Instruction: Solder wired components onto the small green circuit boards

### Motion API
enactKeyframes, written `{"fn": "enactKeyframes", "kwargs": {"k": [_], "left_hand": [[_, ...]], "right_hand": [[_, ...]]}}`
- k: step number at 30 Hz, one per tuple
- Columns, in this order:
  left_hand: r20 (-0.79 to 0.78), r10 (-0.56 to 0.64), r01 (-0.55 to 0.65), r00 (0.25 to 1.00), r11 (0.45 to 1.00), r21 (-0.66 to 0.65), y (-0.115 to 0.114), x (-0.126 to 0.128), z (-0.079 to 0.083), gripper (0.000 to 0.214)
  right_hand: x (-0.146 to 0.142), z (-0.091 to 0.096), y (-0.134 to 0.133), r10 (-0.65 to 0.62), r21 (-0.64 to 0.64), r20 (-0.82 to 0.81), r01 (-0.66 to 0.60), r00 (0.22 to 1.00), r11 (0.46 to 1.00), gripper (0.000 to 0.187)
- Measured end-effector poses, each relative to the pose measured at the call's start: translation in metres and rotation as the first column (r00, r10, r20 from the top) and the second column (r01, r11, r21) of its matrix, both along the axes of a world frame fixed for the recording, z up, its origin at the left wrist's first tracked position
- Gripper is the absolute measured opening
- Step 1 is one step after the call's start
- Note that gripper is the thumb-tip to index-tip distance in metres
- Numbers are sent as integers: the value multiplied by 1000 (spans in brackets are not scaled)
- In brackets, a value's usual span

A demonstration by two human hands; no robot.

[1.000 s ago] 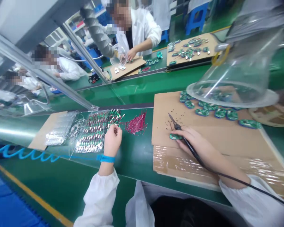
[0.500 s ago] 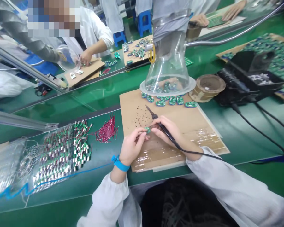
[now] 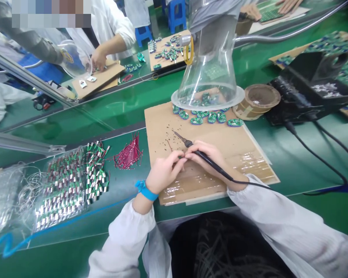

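Observation:
My left hand (image 3: 164,172) rests on the cardboard sheet (image 3: 162,123), fingers curled toward my right hand. A small green circuit board, seen a moment ago, is hidden between their fingertips. My right hand (image 3: 207,157) grips a black soldering iron (image 3: 208,161), its thin tip pointing up and left over the cardboard. Several round green circuit boards (image 3: 211,117) lie in a row along the sheet's far side, and black specks (image 3: 165,143) dot it near the iron's tip. A blue wrist strap (image 3: 145,190) circles my left wrist.
A clear plastic fume hood (image 3: 211,69) stands over the far edge of the cardboard. To the right are a round brown holder (image 3: 256,101) and a black soldering station (image 3: 307,92). Red wires (image 3: 128,154) and rows of wired components (image 3: 66,189) lie left. A co-worker's hand (image 3: 99,58) works across the green bench.
My left hand has moved from the components onto the cardboard beside my right hand. The small board has gone from the sheet into my fingers, and the view has swung left.

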State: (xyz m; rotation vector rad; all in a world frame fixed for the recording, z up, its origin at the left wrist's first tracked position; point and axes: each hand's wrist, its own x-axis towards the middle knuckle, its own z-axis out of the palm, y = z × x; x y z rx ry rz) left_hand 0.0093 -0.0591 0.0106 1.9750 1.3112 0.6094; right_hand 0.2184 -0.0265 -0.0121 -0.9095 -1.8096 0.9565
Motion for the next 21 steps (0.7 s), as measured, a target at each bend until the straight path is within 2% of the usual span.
{"fn": "enactKeyframes", "kwargs": {"k": [3,6,8,12,17,21], "left_hand": [[207,41,-14,978,991,-131,3,7,-3,15],[479,165,-5,862,948,-318,2,12,-10,20],[562,226,14,796,921,-390,1,13,-13,22],[589,244,8,770,920,-391,2,13,-15,25],[551,288,-94,783,931,-353,3,11,-15,24],[425,256,-164,868,957,-240,0,9,-16,21]], "right_hand": [[2,-3,-1,-20,-33,-54,18,998,999,12],[1,-5,-2,-31,-45,-76,28,997,999,12],[1,-5,-1,-36,-42,-74,33,997,999,12],[1,-2,-1,-24,-36,-23,23,999,999,14],[0,1,0,-2,9,23,2,1000,1000,14],[-2,-1,1,-43,99,66,37,997,994,16]]}}
